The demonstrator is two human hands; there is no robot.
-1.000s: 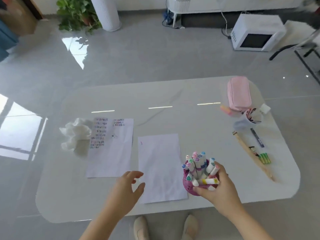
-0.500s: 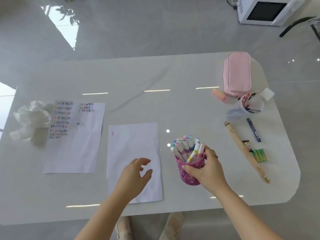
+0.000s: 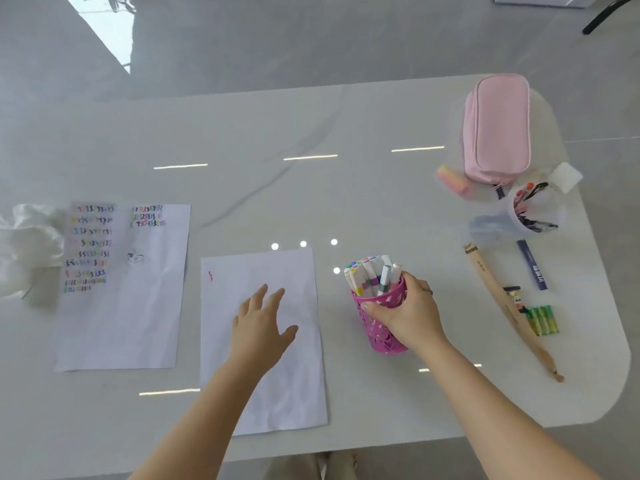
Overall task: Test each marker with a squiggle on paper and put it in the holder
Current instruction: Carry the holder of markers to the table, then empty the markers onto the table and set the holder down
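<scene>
Two white paper sheets are lying on the pale glossy table (image 3: pixel 346 202): one covered in rows of coloured squiggles (image 3: pixel 121 289) at the left of the frame, one nearly blank sheet with a single pink mark (image 3: pixel 294 393) at centre. One pink openwork plastic holder (image 3: pixel 381 336) is standing right of centre, packed with roughly ten white-barrelled markers (image 3: pixel 370 277), too crowded for an exact count. One pink fabric pouch (image 3: pixel 497 128) is sitting at upper right, one clear plastic cup of pens (image 3: pixel 533 213) below it, and one long wooden stick (image 3: pixel 502 299) is lying at the right. Two bare hands are showing, the left hand (image 3: pixel 261 327) and the right hand (image 3: pixel 408 313).

Left hand (image 3: pixel 260 323) flat, fingers spread, palm down; right hand (image 3: pixel 410 311) curled in a grip, forearms outstretched.
</scene>
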